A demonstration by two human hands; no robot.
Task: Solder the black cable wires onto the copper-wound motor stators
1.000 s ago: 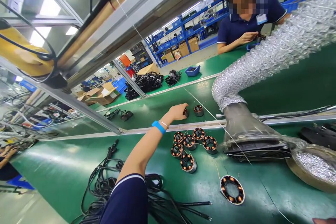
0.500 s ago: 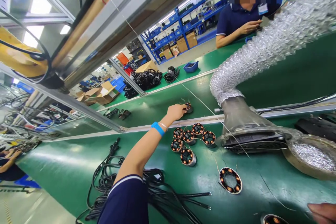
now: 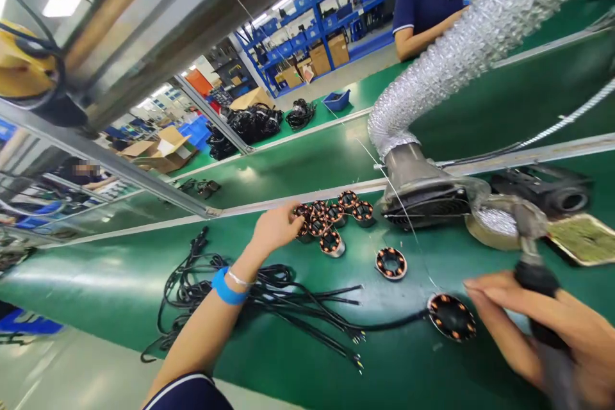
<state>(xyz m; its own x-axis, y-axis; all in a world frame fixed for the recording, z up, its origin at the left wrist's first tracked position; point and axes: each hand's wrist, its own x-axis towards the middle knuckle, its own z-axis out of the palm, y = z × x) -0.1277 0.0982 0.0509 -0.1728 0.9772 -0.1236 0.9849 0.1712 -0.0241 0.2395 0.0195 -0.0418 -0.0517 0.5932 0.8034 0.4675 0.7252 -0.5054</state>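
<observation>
My left hand [image 3: 276,229] is closed on a motor stator [image 3: 302,213] at the left end of a cluster of stators [image 3: 318,224] with copper windings. My right hand [image 3: 542,327] is wrapped around a soldering iron [image 3: 537,278] with a black grip, its metal end upward and blurred. Left of my right fingertips, a ring-shaped stator [image 3: 452,318] lies with a black cable [image 3: 391,325] running to its edge. Another single stator [image 3: 391,263] rests farther back. A thin pale wire [image 3: 401,200] stretches down toward the near stator.
A fume hood [image 3: 408,170] with a silver flexible duct [image 3: 432,70] stands behind the stators. Black cables [image 3: 283,288] lie in a tangle at left. A round dish [image 3: 494,221] and a sponge tray [image 3: 583,240] sit at right. A co-worker [image 3: 427,6] is across the bench.
My left hand has brought a stator from beyond the metal rail to the near cluster. My right hand has come into view with the soldering iron. The view has shifted.
</observation>
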